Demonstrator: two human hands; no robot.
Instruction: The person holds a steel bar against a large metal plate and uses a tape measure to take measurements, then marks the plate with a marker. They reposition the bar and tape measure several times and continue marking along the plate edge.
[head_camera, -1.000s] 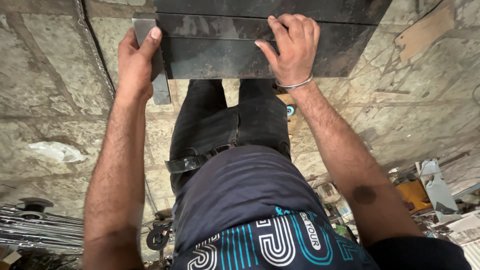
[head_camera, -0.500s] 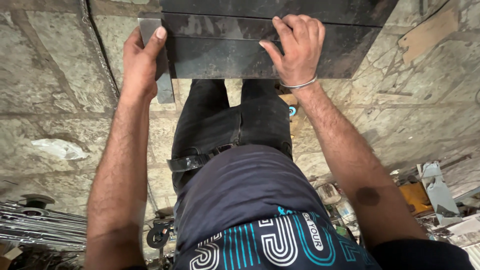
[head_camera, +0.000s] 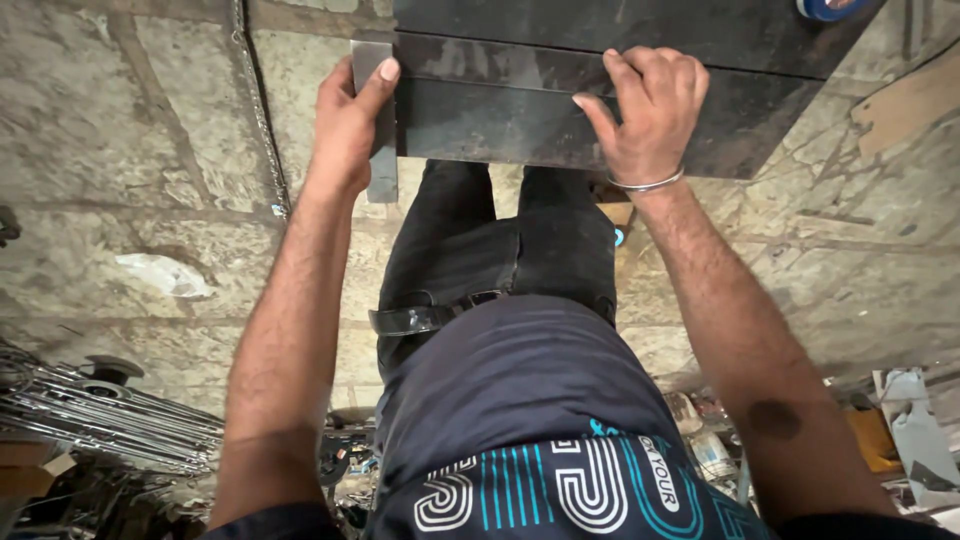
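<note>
Left hand (head_camera: 350, 115) gripping grey metal bar (head_camera: 380, 130) at dark steel plate (head_camera: 500, 110) left edge; right hand (head_camera: 650, 110) curled, pressing plate top.

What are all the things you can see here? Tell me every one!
Metal plates: two or more, dark grey, stacked at top centre.
Flat metal bar: one, grey, at the plates' left edge.
Tape roll: one, blue, top right on the plates.
Chain: one, grey, on the stone floor.
Metal rods: a bundle, silver, bottom left.
Bracelet: one, silver, right wrist.
Left hand: grips the bar.
Right hand: presses on the plates.
</note>
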